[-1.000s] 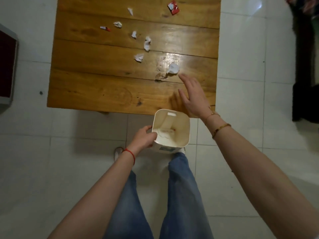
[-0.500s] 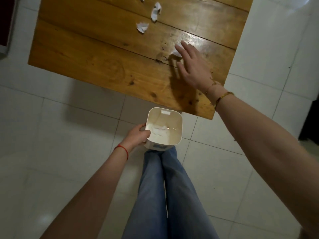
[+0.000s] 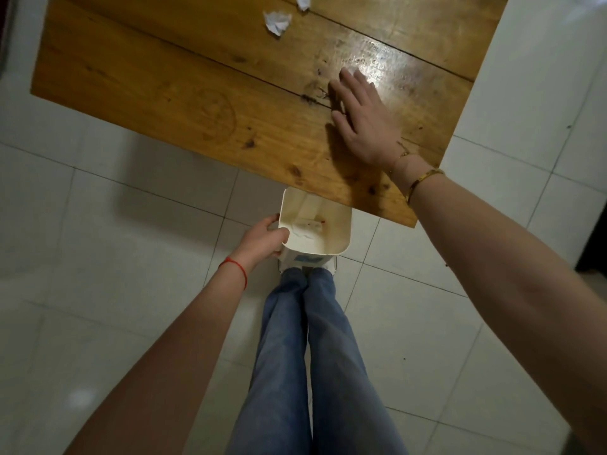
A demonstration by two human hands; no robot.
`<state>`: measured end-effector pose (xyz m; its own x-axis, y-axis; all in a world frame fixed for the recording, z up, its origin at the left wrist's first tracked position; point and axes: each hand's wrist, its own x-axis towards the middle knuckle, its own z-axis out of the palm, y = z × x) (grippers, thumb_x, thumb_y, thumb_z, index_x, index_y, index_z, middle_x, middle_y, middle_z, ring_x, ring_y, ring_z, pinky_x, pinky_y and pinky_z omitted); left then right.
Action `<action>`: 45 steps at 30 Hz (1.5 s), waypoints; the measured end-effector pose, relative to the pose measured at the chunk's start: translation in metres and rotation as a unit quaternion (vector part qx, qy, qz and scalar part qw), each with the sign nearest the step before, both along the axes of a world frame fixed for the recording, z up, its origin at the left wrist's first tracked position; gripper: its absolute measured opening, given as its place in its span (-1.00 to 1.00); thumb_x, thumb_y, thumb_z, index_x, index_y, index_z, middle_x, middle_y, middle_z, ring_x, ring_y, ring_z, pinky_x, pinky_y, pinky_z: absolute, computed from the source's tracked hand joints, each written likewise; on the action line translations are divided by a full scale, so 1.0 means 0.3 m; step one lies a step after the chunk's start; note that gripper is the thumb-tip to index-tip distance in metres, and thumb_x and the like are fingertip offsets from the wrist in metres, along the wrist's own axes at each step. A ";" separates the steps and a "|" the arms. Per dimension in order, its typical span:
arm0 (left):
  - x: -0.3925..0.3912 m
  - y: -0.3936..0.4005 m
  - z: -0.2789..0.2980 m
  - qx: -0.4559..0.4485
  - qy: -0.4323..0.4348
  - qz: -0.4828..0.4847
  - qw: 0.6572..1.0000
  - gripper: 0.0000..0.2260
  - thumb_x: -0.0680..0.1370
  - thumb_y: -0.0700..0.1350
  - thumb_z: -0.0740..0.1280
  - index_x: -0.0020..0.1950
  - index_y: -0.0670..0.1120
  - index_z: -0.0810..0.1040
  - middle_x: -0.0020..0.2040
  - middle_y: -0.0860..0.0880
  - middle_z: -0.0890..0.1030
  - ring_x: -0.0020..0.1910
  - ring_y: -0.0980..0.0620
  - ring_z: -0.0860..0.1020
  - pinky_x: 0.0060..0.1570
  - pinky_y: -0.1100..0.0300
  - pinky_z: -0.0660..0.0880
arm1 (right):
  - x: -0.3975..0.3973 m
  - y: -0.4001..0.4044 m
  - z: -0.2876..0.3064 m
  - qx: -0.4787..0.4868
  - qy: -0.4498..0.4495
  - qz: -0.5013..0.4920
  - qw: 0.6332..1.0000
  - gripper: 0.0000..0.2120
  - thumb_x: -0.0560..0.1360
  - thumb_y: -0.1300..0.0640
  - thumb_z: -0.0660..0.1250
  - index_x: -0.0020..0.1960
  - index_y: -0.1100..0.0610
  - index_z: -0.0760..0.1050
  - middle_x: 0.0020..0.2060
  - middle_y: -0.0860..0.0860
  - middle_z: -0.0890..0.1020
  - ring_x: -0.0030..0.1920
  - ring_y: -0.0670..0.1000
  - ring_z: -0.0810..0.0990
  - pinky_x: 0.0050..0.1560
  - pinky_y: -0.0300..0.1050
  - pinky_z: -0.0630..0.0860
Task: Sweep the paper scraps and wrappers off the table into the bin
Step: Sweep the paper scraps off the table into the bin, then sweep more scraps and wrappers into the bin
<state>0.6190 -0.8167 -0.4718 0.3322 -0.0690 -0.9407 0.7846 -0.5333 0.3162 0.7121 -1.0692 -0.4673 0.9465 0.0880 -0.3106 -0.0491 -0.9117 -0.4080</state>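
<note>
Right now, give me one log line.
left hand: grips bin at table edge | right hand: flat on table | paper scrap: left

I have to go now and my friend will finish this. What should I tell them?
Left hand: grips the rim of the bin, held just below the table edge.
Right hand: flat on the table, fingers open; a bit of white shows at the fingertips, probably a scrap under it.
Done: a few scraps lie in the bin.
Left: pull that scrap into the bin, then the crumpled paper and the scrap at the top edge, further back.
</note>
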 end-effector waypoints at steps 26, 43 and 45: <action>-0.118 -0.021 0.214 0.006 -0.053 -0.057 0.997 -0.52 0.44 -0.19 0.22 0.37 -0.02 0.45 -0.06 -0.02 0.60 -0.15 -0.01 0.57 0.00 0.02 0.61 | -0.620 0.177 0.183 0.066 0.025 0.082 0.994 -0.50 0.67 -0.03 0.06 0.57 0.10 0.16 0.51 0.07 0.30 0.48 0.09 0.29 0.49 0.02 0.22; -0.055 -0.233 0.667 -0.028 -0.180 -0.192 0.964 -0.67 0.55 -0.10 0.11 0.27 -0.04 0.49 0.05 -0.06 0.56 0.03 -0.11 0.55 0.09 -0.03 0.55 | -0.640 -0.038 0.611 0.048 -0.112 -0.161 0.979 -0.58 0.65 0.08 0.17 0.46 0.19 0.34 0.41 0.13 0.44 0.45 0.12 0.34 0.51 0.05 0.22; -0.052 -0.287 0.708 -0.023 -0.189 -0.213 0.958 -0.67 0.56 -0.08 0.12 0.28 -0.07 0.49 0.06 -0.07 0.56 0.00 -0.08 0.53 0.02 0.05 0.52 | -0.644 -0.091 0.654 0.058 -0.122 -0.182 0.974 -0.60 0.64 0.10 0.18 0.45 0.19 0.36 0.40 0.12 0.45 0.44 0.12 0.35 0.51 0.04 0.23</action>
